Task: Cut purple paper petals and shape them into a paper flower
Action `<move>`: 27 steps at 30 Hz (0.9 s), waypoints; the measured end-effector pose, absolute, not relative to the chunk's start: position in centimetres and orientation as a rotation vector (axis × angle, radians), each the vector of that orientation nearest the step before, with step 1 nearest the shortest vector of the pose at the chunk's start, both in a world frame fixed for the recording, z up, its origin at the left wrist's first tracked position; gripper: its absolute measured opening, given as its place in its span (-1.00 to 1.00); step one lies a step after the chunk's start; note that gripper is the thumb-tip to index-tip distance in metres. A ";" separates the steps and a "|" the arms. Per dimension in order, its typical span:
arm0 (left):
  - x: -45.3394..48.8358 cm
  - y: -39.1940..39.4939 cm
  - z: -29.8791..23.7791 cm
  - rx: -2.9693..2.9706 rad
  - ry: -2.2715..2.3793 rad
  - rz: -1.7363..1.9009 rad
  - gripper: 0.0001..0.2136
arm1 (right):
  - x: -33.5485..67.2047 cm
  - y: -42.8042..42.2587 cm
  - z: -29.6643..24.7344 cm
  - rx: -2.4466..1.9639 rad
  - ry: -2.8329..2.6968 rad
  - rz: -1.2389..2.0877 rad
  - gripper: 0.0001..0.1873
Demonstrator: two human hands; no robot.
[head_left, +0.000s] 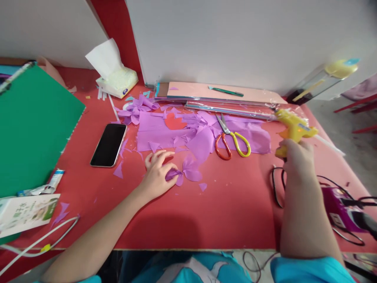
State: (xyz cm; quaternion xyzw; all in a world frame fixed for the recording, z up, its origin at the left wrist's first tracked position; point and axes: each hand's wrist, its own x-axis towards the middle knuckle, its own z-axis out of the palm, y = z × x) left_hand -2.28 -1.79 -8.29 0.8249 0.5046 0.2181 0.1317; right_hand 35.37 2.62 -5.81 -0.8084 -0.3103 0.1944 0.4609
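Observation:
My left hand [159, 173] rests on the red table with its thumb and fingers pinching the left part of a purple paper butterfly-like shape [191, 168]. That shape has a narrow gathered middle and petal-like wings lying on the table. On the right, my right hand [299, 157] is wrapped round the handle of a yellow hot glue gun [294, 125], raised with its nozzle pointing up and left. Scissors [226, 133] with one red and one yellow handle lie partly open on purple crepe paper [165, 137]. A red paper piece [174, 121] sits on that paper.
A phone [108, 144] and tissue pack [119, 80] lie at left, near a green board [35, 133]. Paper sheets [194, 89] with a green pen [226, 91] line the wall. A purple box [338, 208] with black cables is at right, below a clear container [321, 82].

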 end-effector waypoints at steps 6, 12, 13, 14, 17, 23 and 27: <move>-2.4 -1.7 -8.1 2.388 1.448 0.636 -0.95 | 32.2 1.7 -3.7 -1.392 -0.756 1.251 -0.80; -2.5 -1.7 -7.9 2.384 1.436 0.617 -0.95 | 29.4 1.0 -5.1 -1.206 -0.971 1.707 -0.85; -2.5 -1.7 -8.0 2.384 1.440 0.621 -0.96 | 28.9 0.8 -5.5 -1.143 -1.006 1.800 -0.83; -2.5 -1.7 -8.0 2.383 1.446 0.628 -0.97 | 28.5 0.7 -5.7 -1.100 -1.022 1.860 -0.79; -2.3 -1.8 -8.3 2.375 1.463 0.662 -0.96 | 27.1 0.4 -6.4 -1.039 -1.008 1.944 -0.83; -2.0 -1.9 -9.2 2.360 1.471 0.703 -0.95 | 26.2 0.0 -7.8 -0.982 -1.119 2.092 -0.65; -1.9 -1.9 -9.5 2.354 1.474 0.733 -0.96 | 26.3 -0.2 -7.9 -1.132 -1.370 2.087 -0.70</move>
